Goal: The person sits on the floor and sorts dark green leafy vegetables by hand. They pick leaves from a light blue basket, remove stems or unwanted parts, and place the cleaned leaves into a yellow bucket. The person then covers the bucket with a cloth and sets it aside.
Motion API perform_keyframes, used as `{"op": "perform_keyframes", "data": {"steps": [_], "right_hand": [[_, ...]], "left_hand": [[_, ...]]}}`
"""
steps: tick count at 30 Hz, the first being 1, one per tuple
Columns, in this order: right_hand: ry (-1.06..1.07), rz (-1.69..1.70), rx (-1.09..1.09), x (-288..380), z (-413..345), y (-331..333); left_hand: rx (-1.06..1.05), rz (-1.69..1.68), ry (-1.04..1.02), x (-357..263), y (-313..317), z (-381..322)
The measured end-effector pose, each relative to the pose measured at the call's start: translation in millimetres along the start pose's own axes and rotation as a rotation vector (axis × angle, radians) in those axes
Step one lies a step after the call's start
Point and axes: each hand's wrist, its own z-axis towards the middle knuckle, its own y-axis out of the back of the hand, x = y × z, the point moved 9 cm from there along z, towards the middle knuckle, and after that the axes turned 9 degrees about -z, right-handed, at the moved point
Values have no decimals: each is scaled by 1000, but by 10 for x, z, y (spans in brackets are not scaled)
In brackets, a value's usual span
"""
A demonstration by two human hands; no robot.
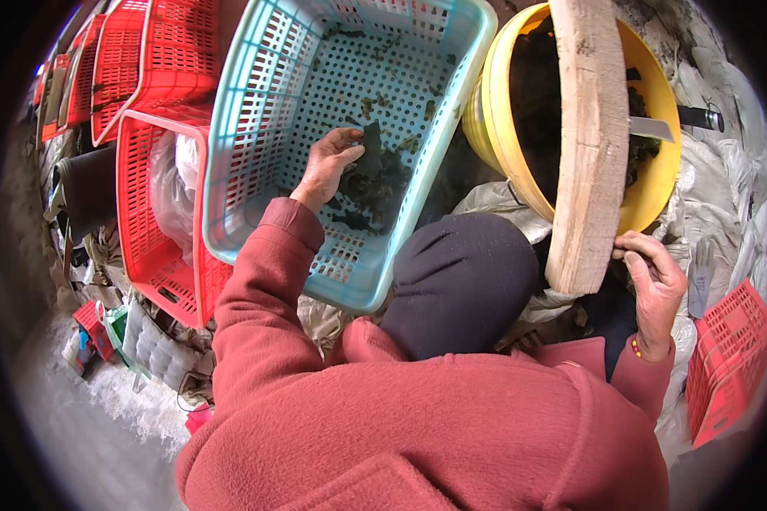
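My left hand [327, 163] is over the light-blue perforated plastic basket [383, 274], pinching a dark, flat, leafy piece [371, 148] between thumb and fingers. More dark leafy pieces [383, 191] lie in a heap on the basket floor just beneath it, with scraps scattered farther back. At the right, my right hand [652, 268] is near the lower end of a wooden board [591, 147], fingers curled by the rim of a yellow bucket [661, 179]. Whether it grips anything is unclear. The board lies across the bucket, which holds dark leafy material. A knife blade [652, 129] sticks out from beside the board.
Red plastic baskets [160, 217] stand along the left, one with a clear plastic bag [174, 191]. Another red basket [728, 364] is at the lower right. A grey glove [700, 278] lies on whitish sheeting [709, 185]. A grey cushion [156, 345] is at lower left.
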Motion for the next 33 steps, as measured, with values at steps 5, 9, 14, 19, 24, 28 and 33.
{"op": "perform_keyframes", "data": {"steps": [5,9,14,19,24,28,33], "right_hand": [[210,-83,-129,480,-36,-70],[311,-11,-158,868,-9,-178],[464,-36,73,1310,382,-861],[725,-147,-88,1566,488,-1062],[212,577,144,1223,645,-1085],[211,557,177,1251,567,-1107],[592,231,122,1557,399,-1241]], "left_hand": [[71,-311,-73,-649,-395,-276],[181,-332,-211,-1193,-869,-608],[335,-276,-326,-1701,-1661,-1015],[341,-309,-298,-1894,-1934,-1232],[171,-385,-401,-2004,-1583,-1241],[141,-473,-322,-1916,-1406,-1260],[186,-512,-247,-1892,-1644,-1357]]}}
